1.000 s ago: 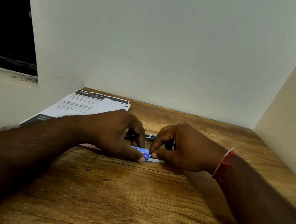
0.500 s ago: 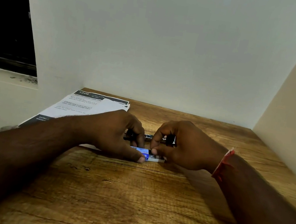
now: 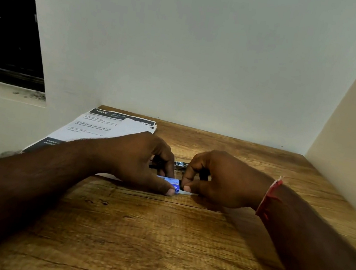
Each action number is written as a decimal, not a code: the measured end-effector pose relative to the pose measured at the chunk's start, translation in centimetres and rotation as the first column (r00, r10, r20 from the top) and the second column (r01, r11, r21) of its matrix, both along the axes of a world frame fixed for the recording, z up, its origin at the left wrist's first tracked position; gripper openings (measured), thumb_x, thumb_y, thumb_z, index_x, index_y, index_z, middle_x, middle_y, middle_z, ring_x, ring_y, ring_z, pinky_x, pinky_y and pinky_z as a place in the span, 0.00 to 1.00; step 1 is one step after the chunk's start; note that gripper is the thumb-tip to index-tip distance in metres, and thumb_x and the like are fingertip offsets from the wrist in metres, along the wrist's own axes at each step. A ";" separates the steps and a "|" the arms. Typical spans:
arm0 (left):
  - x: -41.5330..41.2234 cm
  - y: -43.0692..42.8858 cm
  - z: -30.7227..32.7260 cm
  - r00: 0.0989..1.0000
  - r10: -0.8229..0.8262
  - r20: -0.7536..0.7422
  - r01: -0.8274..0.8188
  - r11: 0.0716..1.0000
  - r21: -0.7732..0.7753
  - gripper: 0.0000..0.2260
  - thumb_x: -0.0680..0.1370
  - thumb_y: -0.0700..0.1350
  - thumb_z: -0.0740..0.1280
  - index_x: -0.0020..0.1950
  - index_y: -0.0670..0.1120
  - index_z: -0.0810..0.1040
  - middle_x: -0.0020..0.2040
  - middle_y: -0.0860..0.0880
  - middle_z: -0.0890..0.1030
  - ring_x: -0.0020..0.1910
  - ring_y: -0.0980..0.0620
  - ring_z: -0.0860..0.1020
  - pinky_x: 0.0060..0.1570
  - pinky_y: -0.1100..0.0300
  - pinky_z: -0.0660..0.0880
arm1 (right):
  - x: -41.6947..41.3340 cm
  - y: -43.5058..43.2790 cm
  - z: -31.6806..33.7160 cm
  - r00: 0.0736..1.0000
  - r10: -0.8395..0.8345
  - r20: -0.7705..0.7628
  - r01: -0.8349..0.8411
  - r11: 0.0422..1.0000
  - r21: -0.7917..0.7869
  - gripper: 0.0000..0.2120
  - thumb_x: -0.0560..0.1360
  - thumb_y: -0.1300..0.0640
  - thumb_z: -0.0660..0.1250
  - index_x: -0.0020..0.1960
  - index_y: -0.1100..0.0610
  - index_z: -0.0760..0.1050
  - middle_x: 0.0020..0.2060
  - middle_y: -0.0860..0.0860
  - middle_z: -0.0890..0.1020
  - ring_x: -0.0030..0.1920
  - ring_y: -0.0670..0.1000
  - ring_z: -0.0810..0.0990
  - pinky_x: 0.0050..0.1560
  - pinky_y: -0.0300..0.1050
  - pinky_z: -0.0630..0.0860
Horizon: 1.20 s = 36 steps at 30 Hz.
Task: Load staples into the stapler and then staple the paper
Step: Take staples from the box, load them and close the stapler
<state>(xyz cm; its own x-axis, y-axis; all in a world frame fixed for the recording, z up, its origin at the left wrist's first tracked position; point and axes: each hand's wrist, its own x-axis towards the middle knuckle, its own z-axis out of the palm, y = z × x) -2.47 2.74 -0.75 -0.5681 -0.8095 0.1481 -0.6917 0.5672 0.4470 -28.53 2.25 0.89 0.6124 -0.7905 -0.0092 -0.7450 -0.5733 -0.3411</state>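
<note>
A small blue staple box (image 3: pixel 170 182) lies on the wooden table (image 3: pixel 156 236) between my two hands. My left hand (image 3: pixel 138 161) holds its left end, thumb along the front. My right hand (image 3: pixel 216 179) pinches the box's right end, where a pale inner tray (image 3: pixel 186 192) sticks out a little. Just behind the hands, a dark stapler with a shiny metal part (image 3: pixel 180 164) shows in the gap; most of it is hidden. A stack of printed paper (image 3: pixel 103 127) lies at the back left, partly under my left forearm.
White walls close the table in at the back, left and right. A dark window opening (image 3: pixel 7 26) sits at the upper left above a sill. A red thread band (image 3: pixel 268 197) circles my right wrist.
My right-hand fingers have closed in slightly on the box's right end. Both hands stay in the same place on the table.
</note>
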 end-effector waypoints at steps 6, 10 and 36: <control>0.0 -0.2 -0.1 1.000 -0.011 -0.004 0.011 1.000 -0.017 0.11 0.74 0.62 0.83 0.48 0.58 0.90 0.49 0.59 0.88 0.52 0.57 0.86 0.56 0.47 0.83 | 0.4 0.4 0.2 0.999 -0.034 -0.021 0.035 0.999 0.032 0.02 0.82 0.48 0.74 0.53 0.45 0.85 0.45 0.46 0.87 0.43 0.46 0.85 0.40 0.39 0.77; 0.1 -0.2 -0.2 1.000 -0.001 0.006 0.001 1.000 -0.013 0.11 0.73 0.63 0.83 0.49 0.60 0.90 0.50 0.60 0.88 0.54 0.58 0.85 0.58 0.48 0.83 | 0.4 0.3 0.1 1.000 0.003 -0.023 -0.003 1.000 0.027 0.03 0.83 0.48 0.73 0.54 0.45 0.84 0.49 0.46 0.85 0.47 0.47 0.84 0.45 0.44 0.80; 0.0 -2.3 -1.1 0.926 0.132 -0.352 -0.218 0.952 -0.216 0.14 0.75 0.62 0.81 0.58 0.59 0.90 0.48 0.63 0.90 0.47 0.57 0.85 0.49 0.55 0.82 | -0.7 -1.9 -0.8 0.676 -0.235 0.698 0.265 0.962 0.067 0.06 0.76 0.63 0.81 0.52 0.56 0.90 0.44 0.49 0.92 0.45 0.48 0.92 0.53 0.46 0.89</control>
<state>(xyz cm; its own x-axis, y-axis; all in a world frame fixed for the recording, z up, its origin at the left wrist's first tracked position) -2.48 0.48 -1.86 -0.3043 -0.8045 0.5100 -0.6275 0.5721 0.5281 -29.22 0.32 0.14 0.2107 -0.9055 0.3684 -0.4216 -0.4242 -0.8014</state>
